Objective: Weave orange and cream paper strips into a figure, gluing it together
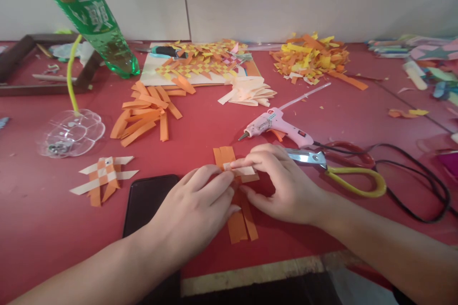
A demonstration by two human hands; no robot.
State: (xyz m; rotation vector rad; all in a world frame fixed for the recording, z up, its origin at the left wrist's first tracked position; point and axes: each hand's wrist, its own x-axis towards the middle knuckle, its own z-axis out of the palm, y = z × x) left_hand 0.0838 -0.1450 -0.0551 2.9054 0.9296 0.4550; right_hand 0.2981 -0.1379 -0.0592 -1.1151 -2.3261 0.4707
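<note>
Several orange paper strips (pixel 237 228) lie side by side on the red table, with a cream paper strip (pixel 246 171) crossing them. My left hand (pixel 200 200) is closed over the left side of the strips, pressing them near the crossing; its fingertips are partly hidden. On the right, my right hand (pixel 282 183) pinches around the crossing, index finger on the cream strip and thumb lower down. Both hands cover the middle of the weave. A small woven orange and cream paper fish (pixel 106 174) lies to the left, beside a black phone (pixel 148 200).
A pink glue gun (pixel 275 124) and scissors (pixel 354 178) lie beyond my right hand, the cord trailing right. Orange strips (pixel 146 109), cream strips (pixel 250 90) and a mixed paper pile (pixel 311 57) sit farther back. A green bottle (pixel 93 19) stands behind a clear dish (pixel 77 131).
</note>
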